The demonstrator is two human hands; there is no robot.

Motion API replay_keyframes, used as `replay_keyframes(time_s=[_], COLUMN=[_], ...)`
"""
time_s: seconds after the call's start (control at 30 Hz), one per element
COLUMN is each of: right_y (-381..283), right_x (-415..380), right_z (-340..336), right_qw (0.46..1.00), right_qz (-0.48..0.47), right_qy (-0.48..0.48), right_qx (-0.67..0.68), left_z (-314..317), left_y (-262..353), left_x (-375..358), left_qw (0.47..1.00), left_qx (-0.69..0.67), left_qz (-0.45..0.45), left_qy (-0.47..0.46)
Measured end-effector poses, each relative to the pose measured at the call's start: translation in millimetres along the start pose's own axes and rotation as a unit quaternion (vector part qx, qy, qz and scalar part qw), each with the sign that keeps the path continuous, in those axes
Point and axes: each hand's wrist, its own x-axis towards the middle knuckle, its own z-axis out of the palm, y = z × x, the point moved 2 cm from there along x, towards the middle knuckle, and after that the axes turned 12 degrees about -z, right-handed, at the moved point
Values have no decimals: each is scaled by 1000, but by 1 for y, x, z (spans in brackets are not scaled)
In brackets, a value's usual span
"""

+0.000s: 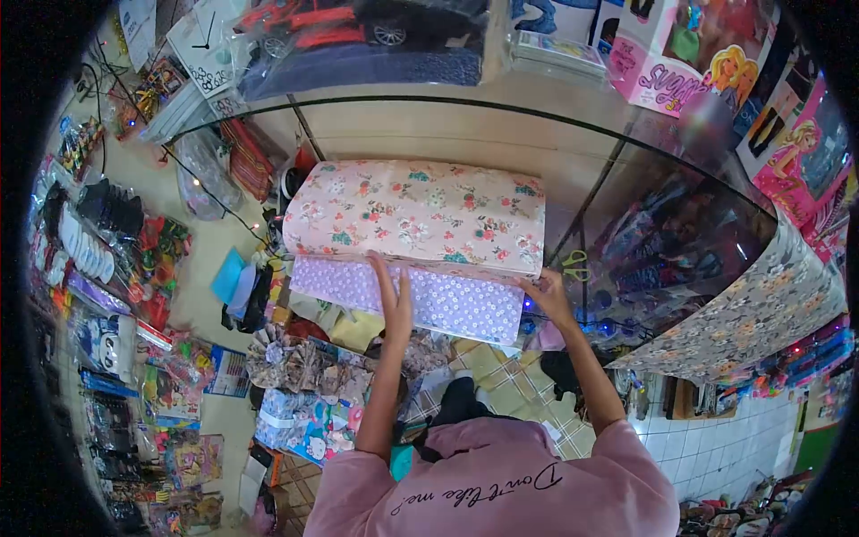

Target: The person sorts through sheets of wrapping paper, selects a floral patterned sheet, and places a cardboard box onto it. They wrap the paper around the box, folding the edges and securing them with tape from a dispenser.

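Note:
Pink floral wrapping paper (416, 206) lies in a broad, rounded shape over the glass counter. Below its front edge extends a lilac sheet with small white flowers (447, 300). My left hand (392, 300) rests on the lilac sheet with fingers stretched apart, their tips at the floral paper's front edge. At the right front corner, my right hand (548, 295) pinches the edge of the floral paper. Whether it also grips the lilac sheet is hidden. What lies under the floral paper cannot be seen.
A glass shelf (429, 106) with a bagged toy car (340, 27) and a doll box (689, 54) runs along the back. Grey floral paper (743, 313) drapes at the right. Packaged goods (116, 331) crowd the left. A Hello Kitty wrapped parcel (309, 425) sits lower left.

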Motion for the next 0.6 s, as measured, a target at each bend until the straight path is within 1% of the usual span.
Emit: replay_keyframes(time_s=[0.03,0.1,0.2,0.23,0.27,0.33,0.37,0.47,0.5,0.6], right_y=[0,-5,26,14,1,-53,-63,-100,-118,-132], right_x=[-1,0,-5,-3,-3,5,8,14,18,39], right_z=[0,1,-6,-6,-7,-4,-4,8,19,62], right_qw=[1000,1000,1000,999,998,991,987,937,938,919], right_qz=[2,3,1,0,-5,-18,-63,-101,-102,-245], right_qy=[1,9,26,4,22,58,97,214,191,12], right_qx=[1,25,7,-32,-60,-117,-108,-256,-269,-309], left_z=[1,5,9,8,6,0,-3,-15,-19,-41], left_y=[4,11,12,12,13,11,11,10,9,6], left_x=[0,2,9,9,9,6,3,-5,-6,-7], left_qw=[999,999,998,997,997,993,991,993,993,992], left_qx=[16,31,43,53,63,106,127,115,112,126], left_qz=[-18,-10,-2,-1,2,2,1,2,8,26], left_qy=[-22,-27,-43,-49,-53,-52,-52,-38,-30,-3])
